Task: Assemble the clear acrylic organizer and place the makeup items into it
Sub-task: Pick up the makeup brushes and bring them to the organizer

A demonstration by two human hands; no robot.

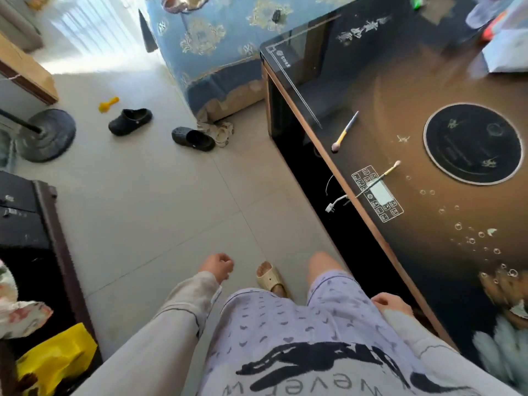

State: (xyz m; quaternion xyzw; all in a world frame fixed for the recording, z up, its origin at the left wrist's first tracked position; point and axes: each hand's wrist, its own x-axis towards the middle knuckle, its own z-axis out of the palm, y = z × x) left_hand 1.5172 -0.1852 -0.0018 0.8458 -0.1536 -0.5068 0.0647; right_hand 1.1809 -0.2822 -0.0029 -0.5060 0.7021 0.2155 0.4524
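2 brushes [345,132] on table [428,90] | shoes [130,121] on floor [160,195] left

Black clog [130,121] beside a yellow toy [108,103], second clog [193,138] by the blue bed [200,52], round stand base [45,135] far left.

**Strong daylight from 11 o'clock, smear at 5 o'clock**

Daylight entered through the curtained window [77,21] at 11 o'clock, where the picture was burnt out to white. It laid a bright patch on the tiled floor [160,195] just below the window, and the rest of the floor was evenly lit. The clogs [130,121] at 10 o'clock threw only short, soft shadows. The cabinet [25,232] at 9 o'clock was very dark, with almost no detail. The glossy table top [400,90] at 2 o'clock carried mirror reflections and a warm brown glare. A makeup brush [346,131] on it looked sharp, but the corner at 5 o'clock was smeared by motion blur. The wide lens bent the long edge of the table.
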